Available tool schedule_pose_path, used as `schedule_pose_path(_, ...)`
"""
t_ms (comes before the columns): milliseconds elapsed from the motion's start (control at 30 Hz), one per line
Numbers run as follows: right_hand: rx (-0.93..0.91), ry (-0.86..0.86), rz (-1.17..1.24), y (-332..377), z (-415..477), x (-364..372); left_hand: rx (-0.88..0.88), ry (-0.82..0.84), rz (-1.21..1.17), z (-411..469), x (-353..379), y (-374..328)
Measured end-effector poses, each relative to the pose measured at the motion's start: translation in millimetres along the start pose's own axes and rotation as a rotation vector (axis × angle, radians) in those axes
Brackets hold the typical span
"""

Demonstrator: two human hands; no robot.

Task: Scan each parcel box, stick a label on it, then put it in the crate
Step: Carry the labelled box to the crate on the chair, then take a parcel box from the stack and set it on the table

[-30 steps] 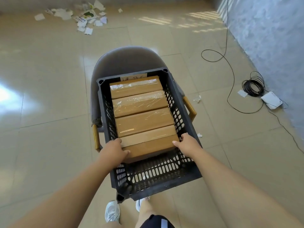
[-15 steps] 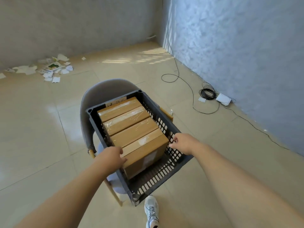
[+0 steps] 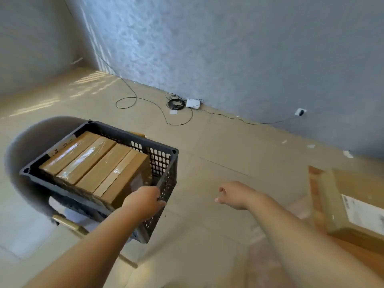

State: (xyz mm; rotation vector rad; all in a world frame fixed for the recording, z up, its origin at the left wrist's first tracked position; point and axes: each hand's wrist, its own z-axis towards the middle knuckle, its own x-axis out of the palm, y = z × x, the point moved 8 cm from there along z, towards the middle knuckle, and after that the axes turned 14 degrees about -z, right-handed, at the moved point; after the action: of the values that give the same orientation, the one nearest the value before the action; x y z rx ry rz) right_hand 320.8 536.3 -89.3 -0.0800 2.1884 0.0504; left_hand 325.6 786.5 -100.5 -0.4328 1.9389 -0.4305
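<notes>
On the grey chair (image 3: 27, 142) we have the crate (image 3: 164, 163), four parcel boxes (image 3: 99, 163) packed side by side inside it. Our left hand (image 3: 145, 202) is on the crate's near wall, fingers curled over the rim. Our right hand (image 3: 236, 194) hangs in the air between crate and wooden table (image 3: 342, 246), fingers loosely curled, holding nothing. One more parcel box (image 3: 336, 208) lies on that table, white label (image 3: 365, 213) on top.

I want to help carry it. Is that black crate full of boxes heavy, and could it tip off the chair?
Probably heavy: the crate holds four boxes packed together. It might tip, since its near end seems to overhang the chair. Its holed walls should give fingers grip.
</notes>
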Motion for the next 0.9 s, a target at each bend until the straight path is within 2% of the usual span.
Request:
schedule_pose_path(200,0.198,-0.025,0.164,-117,-97,58,0.243,0.108,0.042,-28,67,-108)
schedule_pose_path(367,0.321,-0.042,0.302,-211,-187,119,0.346,0.188,0.013,-74,144,-193)
schedule_pose_path(533,0.459,-0.060,0.331,-301,-269,184,0.369,0.247,-0.102,-129,226,-262)
schedule_pose_path(700,0.518,0.006,0.337,-371,-333,250,0.397,0.281,-0.188,-181,296,-319)
schedule_pose_path(900,0.592,0.078,0.345,-433,-369,296,0.364,0.316,-0.226,-204,350,-356)
